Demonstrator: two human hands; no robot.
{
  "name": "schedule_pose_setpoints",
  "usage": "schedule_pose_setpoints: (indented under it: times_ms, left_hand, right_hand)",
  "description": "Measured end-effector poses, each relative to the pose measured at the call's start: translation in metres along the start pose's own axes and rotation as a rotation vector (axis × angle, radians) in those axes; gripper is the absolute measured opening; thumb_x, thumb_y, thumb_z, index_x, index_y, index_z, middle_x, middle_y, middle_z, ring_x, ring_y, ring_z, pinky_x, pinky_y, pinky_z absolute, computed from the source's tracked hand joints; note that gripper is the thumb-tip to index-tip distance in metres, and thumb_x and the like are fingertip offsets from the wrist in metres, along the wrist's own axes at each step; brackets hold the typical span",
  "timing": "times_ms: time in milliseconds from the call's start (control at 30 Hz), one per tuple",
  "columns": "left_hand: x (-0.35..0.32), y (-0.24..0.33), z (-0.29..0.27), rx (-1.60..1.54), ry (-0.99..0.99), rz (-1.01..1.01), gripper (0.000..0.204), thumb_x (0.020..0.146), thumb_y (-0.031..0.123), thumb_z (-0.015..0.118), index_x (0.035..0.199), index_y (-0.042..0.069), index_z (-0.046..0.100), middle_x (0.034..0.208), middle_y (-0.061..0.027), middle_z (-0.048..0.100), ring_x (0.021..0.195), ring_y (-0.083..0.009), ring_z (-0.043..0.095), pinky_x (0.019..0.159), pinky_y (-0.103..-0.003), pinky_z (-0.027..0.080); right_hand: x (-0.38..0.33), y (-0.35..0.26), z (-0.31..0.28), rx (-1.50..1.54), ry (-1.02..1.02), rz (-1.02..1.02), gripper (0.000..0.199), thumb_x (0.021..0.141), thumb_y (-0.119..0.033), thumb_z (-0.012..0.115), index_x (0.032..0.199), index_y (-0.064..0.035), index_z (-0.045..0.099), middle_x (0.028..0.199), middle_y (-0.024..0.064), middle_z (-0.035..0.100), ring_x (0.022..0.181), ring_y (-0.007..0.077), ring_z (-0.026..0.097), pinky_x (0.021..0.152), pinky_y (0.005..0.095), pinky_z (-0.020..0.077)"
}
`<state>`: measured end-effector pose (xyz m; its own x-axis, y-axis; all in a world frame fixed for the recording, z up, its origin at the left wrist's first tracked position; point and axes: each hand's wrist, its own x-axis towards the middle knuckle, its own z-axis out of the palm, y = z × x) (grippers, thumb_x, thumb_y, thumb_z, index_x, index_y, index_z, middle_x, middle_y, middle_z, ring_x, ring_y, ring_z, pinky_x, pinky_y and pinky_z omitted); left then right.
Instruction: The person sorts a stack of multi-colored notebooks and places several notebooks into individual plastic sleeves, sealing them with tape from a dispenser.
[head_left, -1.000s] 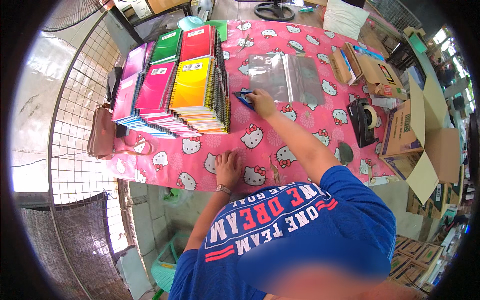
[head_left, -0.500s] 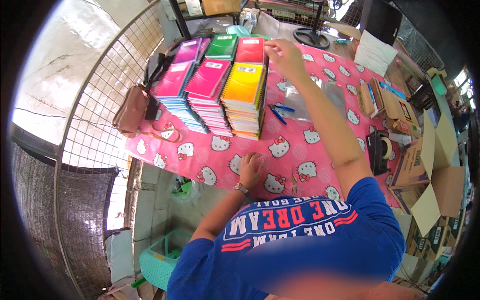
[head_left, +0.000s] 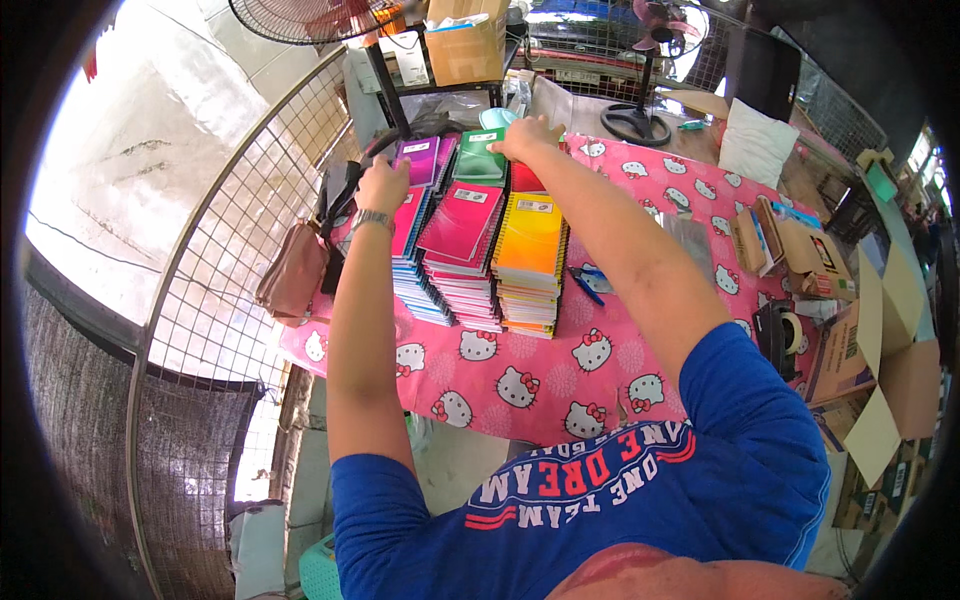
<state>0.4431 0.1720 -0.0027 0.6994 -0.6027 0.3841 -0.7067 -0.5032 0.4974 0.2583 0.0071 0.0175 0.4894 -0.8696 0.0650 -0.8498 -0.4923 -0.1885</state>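
Observation:
Spiral notebooks stand in several stacks at the far side of a table. The near row shows a pink stack (head_left: 405, 226), a magenta stack (head_left: 462, 225) and a yellow-topped stack (head_left: 530, 235). Behind are a purple notebook (head_left: 418, 158), a green notebook (head_left: 481, 165) and a red notebook (head_left: 524, 180), the red one partly covered by my arm. My left hand (head_left: 383, 186) rests at the left edge of the purple and pink stacks, fingers apart. My right hand (head_left: 528, 139) reaches over the red stack, its thumb at the green notebook's right edge and fingers spread; some fingertips are hidden.
Blue-handled pliers (head_left: 588, 284) and clear plastic (head_left: 690, 243) lie right of the stacks on the pink patterned tablecloth (head_left: 520, 385). A tape dispenser (head_left: 775, 338), an open carton (head_left: 845, 345) and a white pillow (head_left: 755, 145) are farther right. A brown bag (head_left: 293, 272) sits left.
My left hand has gone from the table's near edge up to the left side of the stacks. My right hand has shifted from the red notebook's right edge toward the green one. The view has tilted up.

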Motion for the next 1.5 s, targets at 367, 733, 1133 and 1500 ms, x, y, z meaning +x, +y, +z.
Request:
schedule_pose_setpoints:
  times_ms: [367, 733, 1133, 1500]
  left_hand:
    - [0.027, 0.016, 0.011, 0.073, 0.118, 0.018, 0.041, 0.078, 0.016, 0.053, 0.116, 0.001, 0.056, 0.107, -0.0231, 0.064, 0.101, -0.0348, 0.062, 0.089, -0.045, 0.047]
    - [-0.189, 0.078, -0.066, -2.069, -0.496, -0.212, 0.044, 0.082, -0.002, 0.049, 0.126, -0.001, 0.042, 0.118, -0.0146, 0.056, 0.11, -0.0312, 0.057, 0.095, -0.052, 0.048]
    - [-0.352, 0.058, -0.032, -1.824, -0.641, -0.59, 0.04, 0.085, -0.001, 0.053, 0.124, 0.003, 0.047, 0.118, -0.0115, 0.06, 0.106, -0.0237, 0.061, 0.091, -0.038, 0.052]
    - [-0.355, 0.068, -0.049, -2.154, -0.571, -0.43, 0.067, 0.092, 0.056, 0.04, 0.137, 0.006, 0.037, 0.136, -0.015, 0.047, 0.122, -0.0305, 0.05, 0.101, -0.046, 0.042]
  right_hand:
    - [0.008, -0.006, 0.007, 0.987, 0.666, -0.135, 0.043, 0.066, -0.028, 0.075, 0.096, -0.0005, 0.062, 0.09, 0.0193, 0.066, 0.084, 0.0354, 0.064, 0.077, 0.0391, 0.0496]
    - [-0.051, 0.076, 0.023, 0.611, 0.148, 0.115, 0.063, 0.064, -0.049, 0.079, 0.098, 0.0027, 0.067, 0.096, 0.0226, 0.067, 0.09, 0.0345, 0.066, 0.082, 0.0394, 0.0513]
    - [0.011, 0.077, 0.03, 1.524, 0.081, 0.241, 0.035, 0.059, -0.005, 0.075, 0.089, 0.0106, 0.064, 0.091, 0.0183, 0.067, 0.08, 0.0275, 0.066, 0.066, 0.0386, 0.0528]
    - [-0.24, 0.049, -0.03, 0.999, -0.247, -0.521, 0.067, 0.078, -0.012, 0.07, 0.135, -0.0043, 0.036, 0.1, 0.0133, 0.059, 0.092, 0.0221, 0.06, 0.083, 0.0351, 0.0486]
